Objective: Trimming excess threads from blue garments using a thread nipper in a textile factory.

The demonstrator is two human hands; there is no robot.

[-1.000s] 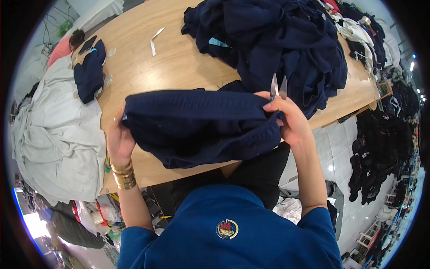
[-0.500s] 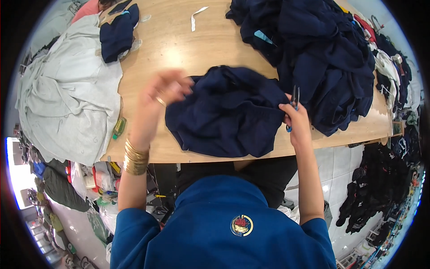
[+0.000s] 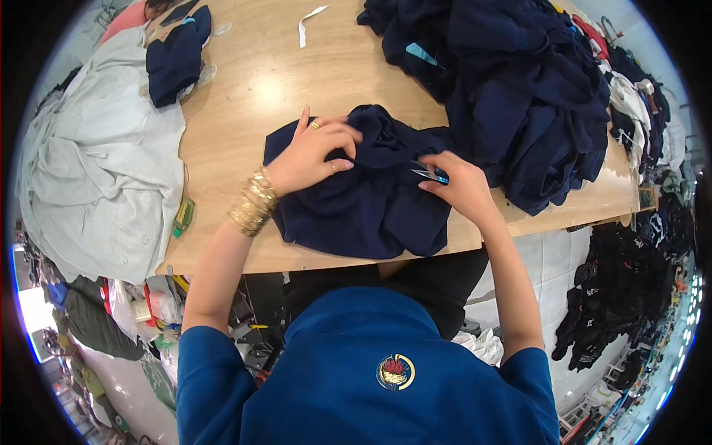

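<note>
A crumpled navy garment (image 3: 348, 215) lies on the wooden table in front of me. My left hand (image 3: 315, 154), with gold bangles at the wrist, is over its upper left part. Thumb and index finger are pinched on the cloth, while another finger sticks up. My right hand (image 3: 460, 185) is at the garment's right side, closed around small blue-handled thread snips (image 3: 436, 176). Their blades point left over the cloth, beside a bunched fold (image 3: 386, 133). The right fingertips are slightly blurred.
A large heap of navy garments (image 3: 519, 104) stands at the right. Pale grey cloth (image 3: 96, 156) hangs over the left edge, beside a small green-and-yellow object (image 3: 184, 216). Folded navy cloth (image 3: 174, 67), a white strip (image 3: 305, 26) and a person's pink sleeve (image 3: 122, 21) are farther back.
My left hand has come down and right onto the garment. My right hand has moved left over it, and the snips now point left instead of away. The garment's top is bunched differently.
</note>
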